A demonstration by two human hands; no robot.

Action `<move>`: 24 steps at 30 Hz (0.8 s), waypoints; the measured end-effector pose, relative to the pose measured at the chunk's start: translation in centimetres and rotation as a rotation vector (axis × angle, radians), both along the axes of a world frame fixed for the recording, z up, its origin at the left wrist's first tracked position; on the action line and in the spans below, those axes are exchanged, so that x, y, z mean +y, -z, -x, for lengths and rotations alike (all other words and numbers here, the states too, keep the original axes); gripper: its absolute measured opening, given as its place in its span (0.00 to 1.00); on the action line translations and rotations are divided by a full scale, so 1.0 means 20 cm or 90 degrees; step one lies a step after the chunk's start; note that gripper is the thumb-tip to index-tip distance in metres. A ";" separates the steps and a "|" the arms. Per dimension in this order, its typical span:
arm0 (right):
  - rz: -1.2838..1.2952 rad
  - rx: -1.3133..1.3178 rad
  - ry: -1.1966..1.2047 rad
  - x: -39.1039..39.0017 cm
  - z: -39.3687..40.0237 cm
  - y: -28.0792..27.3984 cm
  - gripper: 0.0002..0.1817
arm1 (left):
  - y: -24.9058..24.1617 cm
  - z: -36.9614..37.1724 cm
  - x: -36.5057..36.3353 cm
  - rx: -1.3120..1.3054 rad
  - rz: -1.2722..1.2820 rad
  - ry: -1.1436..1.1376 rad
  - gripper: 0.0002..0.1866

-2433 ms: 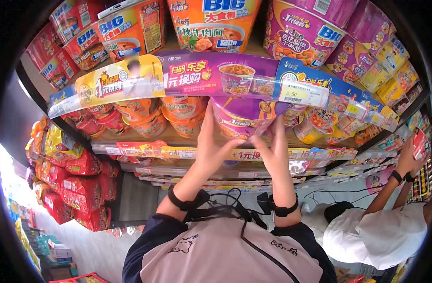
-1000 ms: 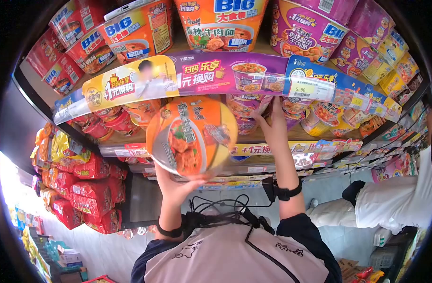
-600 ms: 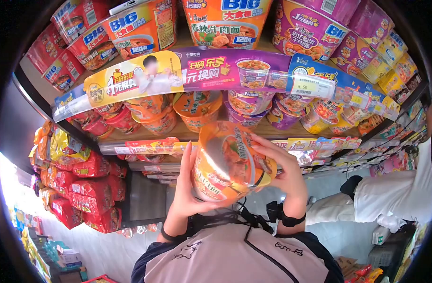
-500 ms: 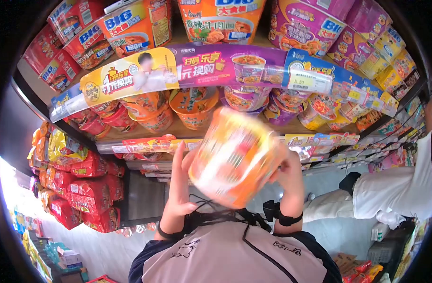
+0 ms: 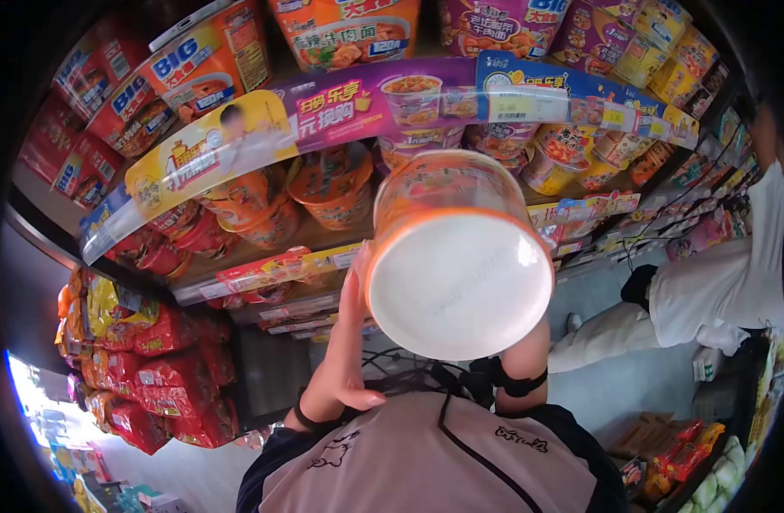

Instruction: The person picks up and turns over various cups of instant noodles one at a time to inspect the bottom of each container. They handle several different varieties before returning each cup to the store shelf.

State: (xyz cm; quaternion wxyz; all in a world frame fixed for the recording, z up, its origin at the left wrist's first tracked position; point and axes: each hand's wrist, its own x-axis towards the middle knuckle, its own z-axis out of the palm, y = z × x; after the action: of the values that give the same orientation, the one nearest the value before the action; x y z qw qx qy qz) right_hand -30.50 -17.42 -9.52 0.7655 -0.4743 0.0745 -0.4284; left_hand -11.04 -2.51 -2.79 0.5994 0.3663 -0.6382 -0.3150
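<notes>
A large instant noodle cup (image 5: 460, 282) is tipped so that its round white base faces me, its orange printed side pointing toward the shelf. My left hand (image 5: 345, 350) is at the cup's left edge, fingers stretched upward along it and thumb held apart. Behind the cup, my right hand is hidden; only the right forearm (image 5: 526, 352) with a dark wristband shows below it. The right hand supports the cup from that side. Just beyond stands a shelf row of orange noodle cups (image 5: 330, 190).
A curved promotional strip (image 5: 340, 111) runs along the shelf edge, with big noodle tubs (image 5: 345, 38) above it. Red noodle packs (image 5: 182, 385) are stacked at left. At right, a person in white (image 5: 717, 286) stands in the aisle beside more shelves.
The noodle cup has turned from its printed side to show its white base. My view has shifted, so the shelf sits further left and tilts.
</notes>
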 end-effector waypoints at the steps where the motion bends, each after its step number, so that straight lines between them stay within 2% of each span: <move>1: -0.005 0.014 0.022 0.02 0.00 0.00 0.34 | 0.00 -0.02 0.02 0.000 -0.010 -0.002 0.64; 3: -0.013 0.040 0.061 0.08 0.00 0.01 0.40 | 0.02 -0.06 0.06 0.008 -0.028 -0.007 0.64; 6: -0.096 0.043 0.107 0.21 -0.03 -0.23 0.41 | 0.06 -0.13 0.11 0.015 -0.059 -0.016 0.65; 9: -0.056 0.082 0.181 0.24 -0.09 -0.19 0.38 | 0.09 -0.17 0.18 0.011 -0.087 -0.011 0.65; 13: -0.030 0.076 0.129 0.25 -0.16 -0.18 0.32 | 0.03 -0.18 0.27 0.038 -0.100 -0.073 0.66; 15: -0.004 0.088 0.102 0.25 -0.21 -0.19 0.28 | 0.08 -0.26 0.24 0.047 -0.093 -0.025 0.65; 17: 0.018 0.156 0.111 0.28 -0.25 -0.23 0.27 | 0.10 -0.30 0.25 -0.011 -0.062 -0.037 0.63; 18: -0.045 0.149 0.107 0.28 -0.28 -0.24 0.29 | 0.10 -0.32 0.25 -0.018 -0.052 -0.044 0.62; 21: 0.067 0.072 0.122 0.28 -0.25 -0.19 0.33 | 0.10 -0.35 0.25 0.033 -0.051 -0.029 0.60; 22: 0.061 0.085 0.093 0.25 -0.24 -0.18 0.39 | 0.10 -0.35 0.25 0.065 -0.060 -0.018 0.60; 24: 0.096 0.088 0.071 0.23 -0.24 -0.21 0.39 | 0.10 -0.36 0.25 0.127 -0.078 0.006 0.59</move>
State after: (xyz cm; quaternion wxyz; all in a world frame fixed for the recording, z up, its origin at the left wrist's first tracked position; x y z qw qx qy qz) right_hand -25.63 -12.75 -5.32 0.6954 -0.5543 0.1210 -0.4410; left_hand -3.86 2.49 -4.88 0.6350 0.3661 -0.5566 -0.3911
